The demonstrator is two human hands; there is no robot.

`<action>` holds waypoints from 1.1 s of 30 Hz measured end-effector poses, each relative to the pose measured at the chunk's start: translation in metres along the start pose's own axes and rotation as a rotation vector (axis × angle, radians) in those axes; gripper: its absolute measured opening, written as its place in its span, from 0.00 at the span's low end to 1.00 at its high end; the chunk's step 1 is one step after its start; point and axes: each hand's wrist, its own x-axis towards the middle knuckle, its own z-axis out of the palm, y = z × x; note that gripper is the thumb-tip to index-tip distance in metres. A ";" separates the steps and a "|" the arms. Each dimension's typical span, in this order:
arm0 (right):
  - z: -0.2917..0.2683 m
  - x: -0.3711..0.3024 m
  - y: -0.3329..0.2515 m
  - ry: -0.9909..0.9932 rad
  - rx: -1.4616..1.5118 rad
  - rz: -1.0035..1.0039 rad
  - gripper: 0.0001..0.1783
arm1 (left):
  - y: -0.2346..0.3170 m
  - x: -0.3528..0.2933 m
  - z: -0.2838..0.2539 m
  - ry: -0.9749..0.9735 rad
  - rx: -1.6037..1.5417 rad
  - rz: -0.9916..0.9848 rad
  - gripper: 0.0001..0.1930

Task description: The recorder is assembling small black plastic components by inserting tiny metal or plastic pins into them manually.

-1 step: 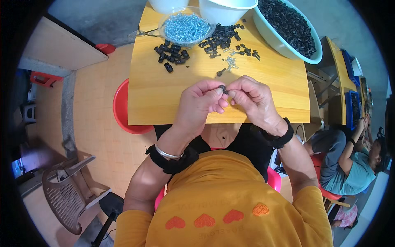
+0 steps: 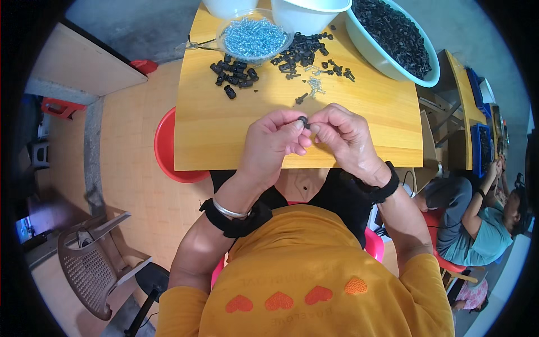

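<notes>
Just over the table's near edge, my left hand (image 2: pixel 275 137) pinches a small black plastic cord lock (image 2: pixel 304 120) between thumb and forefinger. Its remaining fingers curl below. From the other side, the closed thumb and forefinger of my right hand (image 2: pixel 343 137) meet the same piece; fingertips hide much of it. Beyond my hands lie a single black plunger piece (image 2: pixel 301 99) and a little heap of metal springs (image 2: pixel 316 86). Several barrel-shaped black cord locks (image 2: pixel 231 91) are grouped to the left. A pile of loose black parts (image 2: pixel 303 51) sits farther back.
A clear bowl of springs (image 2: pixel 255 36), a white bowl (image 2: pixel 306 17) and a large pale basin (image 2: pixel 431 78) of black parts line the wooden table's (image 2: pixel 224 135) far side. A red bucket (image 2: pixel 165 151) stands left; a co-worker (image 2: pixel 477 230) sits at right.
</notes>
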 end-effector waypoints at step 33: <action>0.005 0.001 0.000 0.177 0.234 0.029 0.05 | -0.002 0.001 0.010 -0.004 0.132 0.058 0.07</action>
